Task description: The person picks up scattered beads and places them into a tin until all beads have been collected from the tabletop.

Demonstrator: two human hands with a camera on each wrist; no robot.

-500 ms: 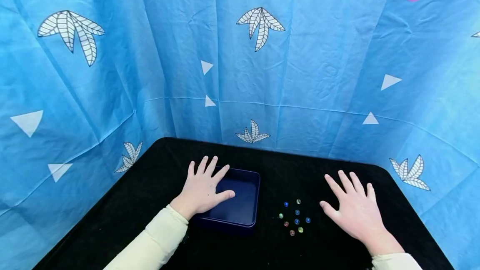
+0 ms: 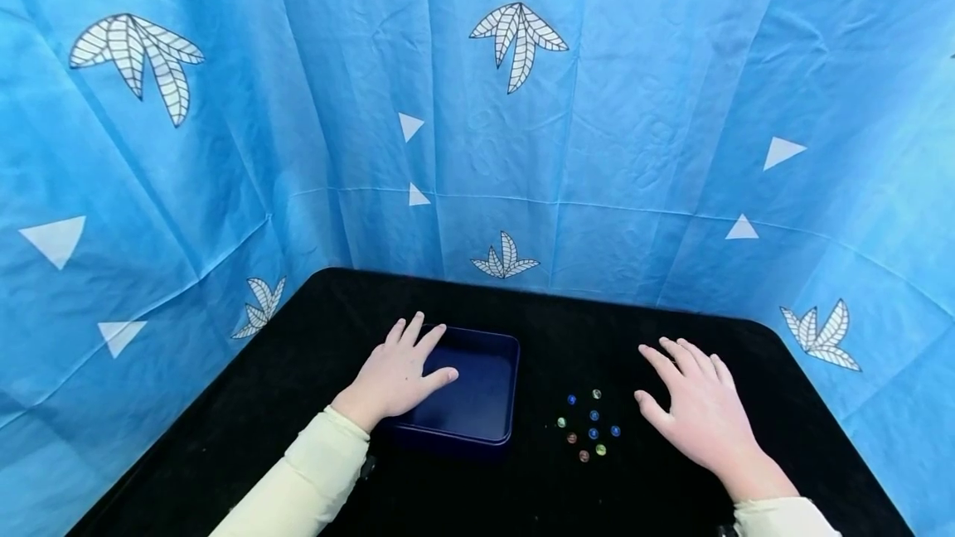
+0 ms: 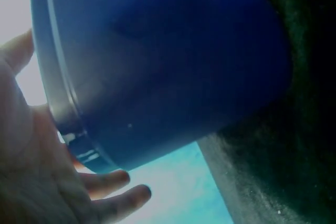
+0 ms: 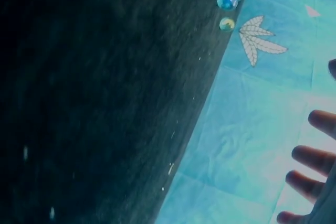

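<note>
A dark blue rectangular box (image 2: 470, 392), open at the top, sits left of centre on the black tabletop. My left hand (image 2: 391, 379) lies over its left side, palm down, fingers extended and thumb reaching across the inside. In the left wrist view, the box wall (image 3: 173, 66) fills much of the picture, with the fingers (image 3: 123, 205) right at its rim. Several small glass marbles are scattered right of the box, among them a blue marble (image 2: 593, 433) and a green one (image 2: 600, 450). To their right my right hand (image 2: 705, 417) hovers with loosely bent fingers, holding nothing.
The black cloth-covered table (image 2: 567, 334) has rounded far corners. A blue curtain (image 2: 634, 123) with leaf and triangle prints hangs behind it and along both sides.
The fingers of both hands have come closer together and bent a little. My left hand has shifted slightly left against the box. The box and marbles keep their places.
</note>
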